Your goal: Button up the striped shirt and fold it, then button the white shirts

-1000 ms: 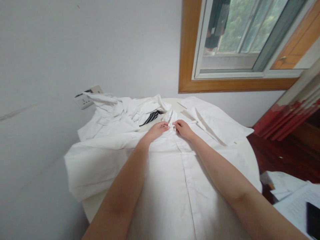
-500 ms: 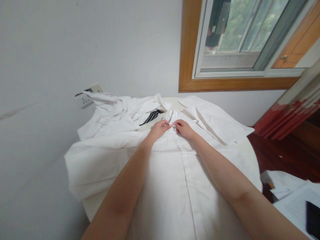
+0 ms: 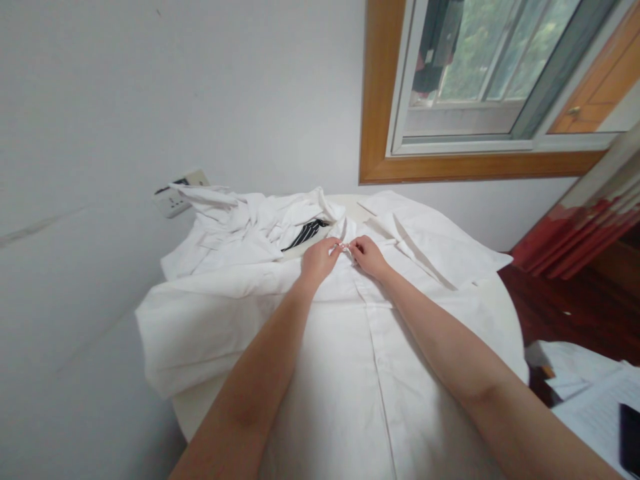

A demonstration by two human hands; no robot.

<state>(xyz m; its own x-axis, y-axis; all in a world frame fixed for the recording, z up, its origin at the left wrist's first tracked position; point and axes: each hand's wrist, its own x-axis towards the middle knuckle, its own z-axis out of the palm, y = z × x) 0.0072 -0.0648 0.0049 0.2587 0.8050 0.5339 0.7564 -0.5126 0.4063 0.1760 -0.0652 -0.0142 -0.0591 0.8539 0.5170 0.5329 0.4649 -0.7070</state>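
Note:
A white shirt [image 3: 335,373] lies spread across the round table [image 3: 507,327], its buttoned front strip running toward me. At the shirt's upper end, near the collar, my left hand [image 3: 321,257] pinches the fabric between thumb and fingers. Close beside it, my right hand [image 3: 368,256] pinches the same spot from the other side, the fingertips of both almost touching. Whether a button sits between them is too small to tell. More crumpled white cloth [image 3: 240,220] lies beyond my left hand, with a black-and-white striped piece [image 3: 306,233] showing among its folds.
The table stands against a white wall [image 3: 260,87] with a socket [image 3: 175,200] at its left. A wood-framed window [image 3: 375,170] is above right. A red and cream curtain [image 3: 565,233] hangs at the right. Papers [image 3: 590,393] and a dark flat object [image 3: 629,440] lie at lower right.
My left hand has turned slightly and its fingertips have drawn up a little at the pinched fabric. My right hand stays at nearly the same place. The view has shifted slightly.

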